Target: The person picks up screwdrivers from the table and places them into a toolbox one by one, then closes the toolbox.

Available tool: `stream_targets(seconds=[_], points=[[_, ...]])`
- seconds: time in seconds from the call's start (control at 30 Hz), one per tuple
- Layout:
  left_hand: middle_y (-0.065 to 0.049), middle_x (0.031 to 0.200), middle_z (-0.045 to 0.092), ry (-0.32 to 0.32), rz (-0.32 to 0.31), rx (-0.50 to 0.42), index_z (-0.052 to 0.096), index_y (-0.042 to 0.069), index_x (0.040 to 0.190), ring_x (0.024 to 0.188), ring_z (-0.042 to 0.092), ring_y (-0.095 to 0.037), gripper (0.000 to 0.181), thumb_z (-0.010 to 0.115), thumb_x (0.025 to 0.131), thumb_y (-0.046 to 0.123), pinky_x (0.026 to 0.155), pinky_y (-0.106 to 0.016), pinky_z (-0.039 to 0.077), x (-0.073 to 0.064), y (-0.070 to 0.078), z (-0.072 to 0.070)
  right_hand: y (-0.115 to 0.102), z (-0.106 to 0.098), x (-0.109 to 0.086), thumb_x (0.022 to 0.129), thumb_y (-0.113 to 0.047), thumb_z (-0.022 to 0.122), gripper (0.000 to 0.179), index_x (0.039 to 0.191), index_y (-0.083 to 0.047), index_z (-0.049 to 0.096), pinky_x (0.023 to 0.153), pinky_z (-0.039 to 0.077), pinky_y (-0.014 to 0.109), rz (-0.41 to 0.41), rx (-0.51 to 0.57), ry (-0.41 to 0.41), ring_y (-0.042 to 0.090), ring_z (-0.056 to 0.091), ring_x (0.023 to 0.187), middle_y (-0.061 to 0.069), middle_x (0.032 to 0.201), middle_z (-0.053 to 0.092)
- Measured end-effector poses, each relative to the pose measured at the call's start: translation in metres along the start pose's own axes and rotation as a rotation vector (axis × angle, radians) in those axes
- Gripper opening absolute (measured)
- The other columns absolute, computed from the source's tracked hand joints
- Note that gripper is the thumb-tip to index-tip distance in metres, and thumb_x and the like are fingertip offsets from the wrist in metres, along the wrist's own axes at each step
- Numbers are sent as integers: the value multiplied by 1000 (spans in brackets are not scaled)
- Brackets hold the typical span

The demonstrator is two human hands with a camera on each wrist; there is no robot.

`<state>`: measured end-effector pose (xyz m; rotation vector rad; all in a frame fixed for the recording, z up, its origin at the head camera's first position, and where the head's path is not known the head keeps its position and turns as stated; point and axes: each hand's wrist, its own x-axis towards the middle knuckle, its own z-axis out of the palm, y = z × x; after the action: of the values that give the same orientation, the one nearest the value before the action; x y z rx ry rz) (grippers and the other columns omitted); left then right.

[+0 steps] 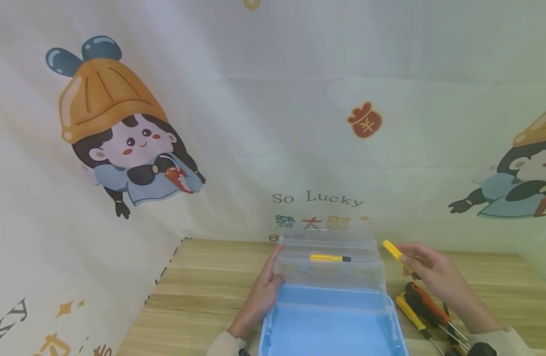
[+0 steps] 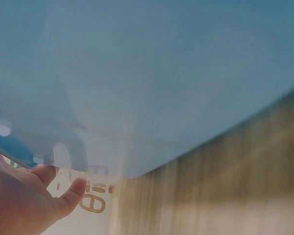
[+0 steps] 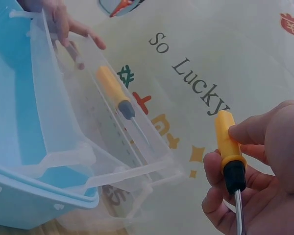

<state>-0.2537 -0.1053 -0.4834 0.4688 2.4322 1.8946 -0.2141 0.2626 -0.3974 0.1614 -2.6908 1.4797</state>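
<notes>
My right hand (image 1: 437,272) pinches a yellow-handled screwdriver (image 3: 230,142) between thumb and fingers, its dark collar and metal shaft pointing down in the right wrist view. It is just right of a clear plastic tray (image 1: 331,277), raised at the back of a light blue toolbox (image 1: 331,329). Another yellow screwdriver (image 1: 327,258) lies in that tray, also visible through the clear wall in the right wrist view. At the tray's left edge my left hand (image 1: 261,291) holds on, thumb and fingers on either side. Close blue plastic fills most of the left wrist view.
Right of the toolbox, several more screwdrivers lie on the wood-grain table (image 1: 202,282): a yellow-and-black one (image 1: 411,311), and an orange-and-black one (image 1: 426,299) among dark handles. A printed cloth (image 1: 264,123) hangs behind the table.
</notes>
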Motion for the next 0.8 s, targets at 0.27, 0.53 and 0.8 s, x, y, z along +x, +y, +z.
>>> stream_targets(seconds=[0.27,0.53,0.8], points=[[-1,166,13,-5,-7,-7,20,39,157,152,14,-30,67,40,102,7,120,-59,12,-2,1,-1,-1,1,5,101,-30,56,44,137,-4,54,56,50,26,-43,8,-6,12,61,79,6,100,66],[1,165,19,6,-39,16,22,42,155,70,55,-19,65,40,103,8,82,-45,51,-2,2,-1,-5,2,9,102,-26,54,42,137,-2,53,64,54,26,-62,27,-15,14,61,79,7,101,65],[-1,164,20,-3,-40,2,19,38,158,60,48,-14,65,39,103,7,69,-36,52,-1,1,-2,-12,5,13,102,-23,55,39,134,-2,56,65,55,26,-105,25,-21,15,61,78,10,102,64]])
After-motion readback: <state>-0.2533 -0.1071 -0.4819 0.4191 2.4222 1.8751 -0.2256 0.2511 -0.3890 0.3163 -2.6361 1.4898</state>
